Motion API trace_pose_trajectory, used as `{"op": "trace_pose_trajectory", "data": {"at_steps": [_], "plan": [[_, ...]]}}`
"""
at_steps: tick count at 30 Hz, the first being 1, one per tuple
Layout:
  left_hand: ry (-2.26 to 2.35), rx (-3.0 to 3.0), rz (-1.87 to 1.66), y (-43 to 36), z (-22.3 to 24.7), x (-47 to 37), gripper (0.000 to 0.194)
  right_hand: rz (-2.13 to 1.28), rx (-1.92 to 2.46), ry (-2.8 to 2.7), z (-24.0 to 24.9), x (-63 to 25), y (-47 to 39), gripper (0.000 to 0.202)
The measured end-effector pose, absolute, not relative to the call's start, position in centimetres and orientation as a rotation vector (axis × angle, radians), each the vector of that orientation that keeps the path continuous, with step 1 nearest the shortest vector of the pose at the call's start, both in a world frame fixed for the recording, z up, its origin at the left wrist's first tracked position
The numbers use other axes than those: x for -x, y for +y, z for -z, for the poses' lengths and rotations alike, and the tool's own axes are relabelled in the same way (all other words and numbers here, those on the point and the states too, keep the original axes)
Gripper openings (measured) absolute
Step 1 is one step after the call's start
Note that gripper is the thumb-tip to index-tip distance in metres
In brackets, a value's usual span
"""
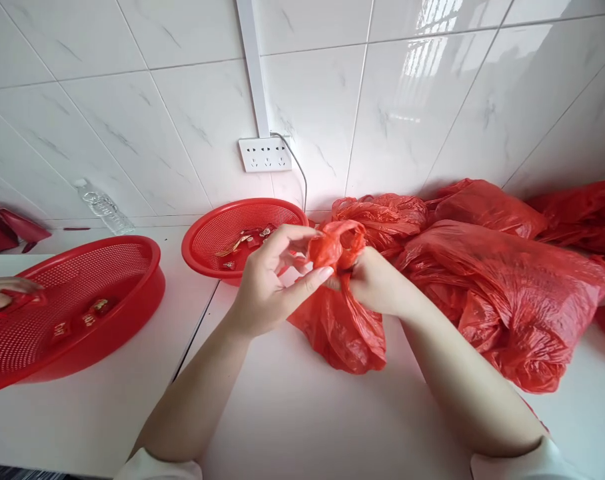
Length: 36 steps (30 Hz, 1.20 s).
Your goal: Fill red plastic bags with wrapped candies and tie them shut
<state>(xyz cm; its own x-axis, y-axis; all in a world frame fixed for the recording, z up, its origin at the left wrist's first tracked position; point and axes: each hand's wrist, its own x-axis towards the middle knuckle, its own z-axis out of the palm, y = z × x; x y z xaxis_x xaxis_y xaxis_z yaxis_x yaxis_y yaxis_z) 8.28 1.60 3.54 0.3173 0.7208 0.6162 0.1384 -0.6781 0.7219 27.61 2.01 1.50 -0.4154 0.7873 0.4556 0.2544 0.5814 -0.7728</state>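
A red plastic bag [345,333] rests on the white table, its top gathered and twisted between my hands. My right hand [370,280] is closed around the bag's neck; most of its fingers are hidden behind the plastic. From the other side, my left hand [277,283] holds the bunched top loop, the thumb pressed along it and the fingers curved behind. What the bag contains cannot be seen. Just beyond my left hand stands a red perforated basket [197,247] holding a few small red-and-gold wrapped pieces [227,265].
Several filled red bags [507,287] lie on the right against the tiled wall. At left, another person's hand [7,293] reaches over a larger red basket [147,287] with small red packets in it. Behind it leans a clear bottle [104,207]. A socket panel [265,155] is on the wall.
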Motion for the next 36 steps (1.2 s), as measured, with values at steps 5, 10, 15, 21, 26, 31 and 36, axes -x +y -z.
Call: {"op": "trace_pose_trajectory", "data": {"at_steps": [5, 10, 15, 21, 26, 31, 36], "plan": [[0.590, -2.186, -1.040, 4.7, -2.7, -5.7, 0.100, -0.947, 0.744, -1.690, -1.7, -28.8, 2.9, 0.015], [0.344, -1.913, -0.494, 6.8, 1.1, -6.7, 0.097, -1.038, 0.674, -1.802, -1.3, -28.7, 2.8, 0.022], [0.468, -1.732, -0.690, 5.8, 4.0, -9.9, 0.034, -1.086, 0.632, -1.877, -0.7, -27.9, 3.1, 0.027], [0.420, -1.110, -0.970, 5.5, 2.9, -9.9, 0.034, -1.123, 0.932, -1.688, -1.8, -30.8, 3.8, 0.035], [0.190, -0.715, -1.171, 5.7, 1.2, -8.6, 0.024, -1.269, 1.127, -1.774, -1.0, -33.9, 5.8, 0.024], [0.234, -0.572, -1.102, 6.7, 1.2, -7.7, 0.025, -1.506, 1.190, -1.686, -0.1, -35.1, 6.8, 0.033], [0.521, -0.599, -0.796, 8.0, 2.2, -7.9, 0.023, -1.462, 1.001, -1.371, 0.0, -32.7, 6.4, 0.031]]}}
